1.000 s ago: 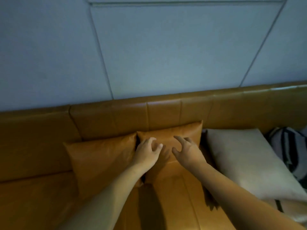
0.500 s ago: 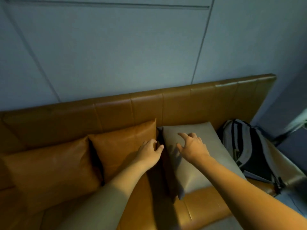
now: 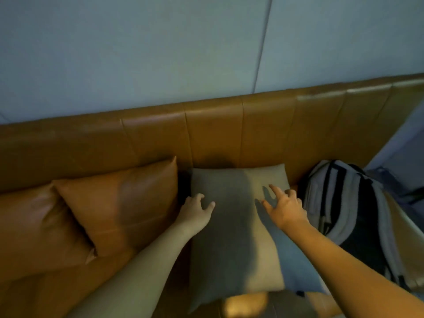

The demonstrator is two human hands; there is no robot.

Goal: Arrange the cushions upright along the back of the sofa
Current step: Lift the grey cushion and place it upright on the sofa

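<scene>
A grey fabric cushion (image 3: 231, 230) lies flat on the tan leather sofa seat, its far edge at the sofa back (image 3: 206, 136). My left hand (image 3: 195, 211) hovers open at the cushion's left edge, fingers spread. Over the cushion's right edge, my right hand (image 3: 285, 207) is open too, fingers spread. Neither hand grips it. Left of it a tan leather cushion (image 3: 124, 207) leans against the sofa back. Another tan cushion (image 3: 29, 230) lies further left, partly behind the first.
A grey and black striped backpack (image 3: 351, 216) sits on the sofa seat to the right of the grey cushion, close to my right hand. A pale blue panelled wall (image 3: 160, 53) rises behind the sofa. The sofa ends at the right.
Both hands left the tan cushion and moved right to the grey cushion. My view has swung right, bringing the backpack in.
</scene>
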